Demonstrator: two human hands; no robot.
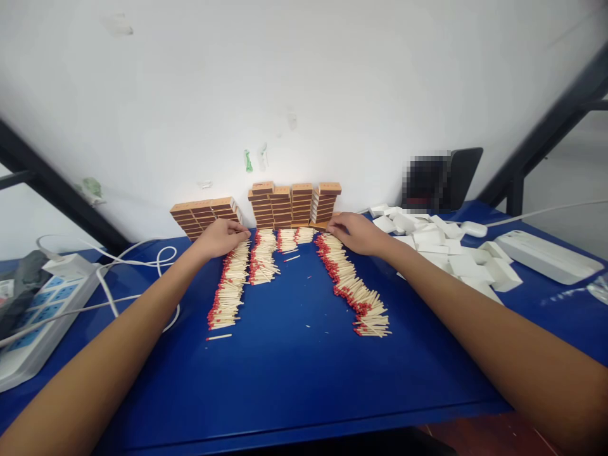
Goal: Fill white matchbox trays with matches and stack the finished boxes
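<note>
My left hand (223, 238) rests at the far end of a long row of red-tipped matchsticks (230, 285), its fingers loosely bent and pointing right. Across from it, my right hand (357, 233) touches the far end of another long, curving row of matchsticks (349, 282); its fingers are slightly apart and nothing shows in them. Between the hands lie a shorter row of matchsticks (263, 256) and two small bunches. Behind them stand stacked matchboxes (280, 206), with a further stack of matchboxes (204, 215) behind my left hand.
White paper trays (441, 247) are heaped on the right, near a white oblong case (548, 256) and a dark stand (463, 180). A power strip (52, 310) and looping white cables (109, 291) occupy the left. One loose matchstick (218, 337) lies on the blue tabletop (285, 386).
</note>
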